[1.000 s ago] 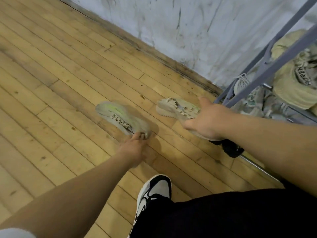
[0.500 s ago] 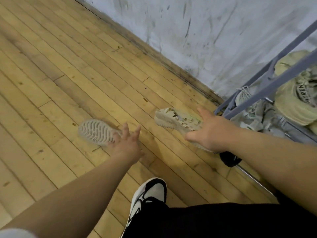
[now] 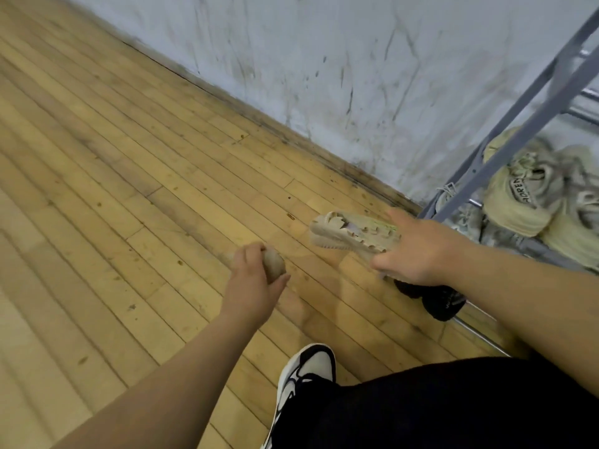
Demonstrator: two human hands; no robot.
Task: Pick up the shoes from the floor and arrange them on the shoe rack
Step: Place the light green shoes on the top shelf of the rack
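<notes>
Left hand (image 3: 251,281) grips tan shoe (image 3: 275,265) mid-frame, mostly hidden. Right hand (image 3: 418,251) grips beige shoe (image 3: 350,234) beside grey shoe rack (image 3: 531,102), right edge, holding pale sneakers (image 3: 518,196). Black item (image 3: 442,301) under right wrist; worn sneaker (image 3: 308,374) bottom centre.

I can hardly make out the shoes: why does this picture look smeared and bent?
Head view: motion smears the shoe gripped by the left hand and the racked shoes; the wide lens bows the floorboards; light is soft, shadows faint.

left hand (image 3: 251,280) now curled round the grey shoe (image 3: 274,265), its rounded end poking out past the fingers (image 3: 241,257), no longer lying sole-up on the floor (image 3: 129,189) ahead of them
</notes>
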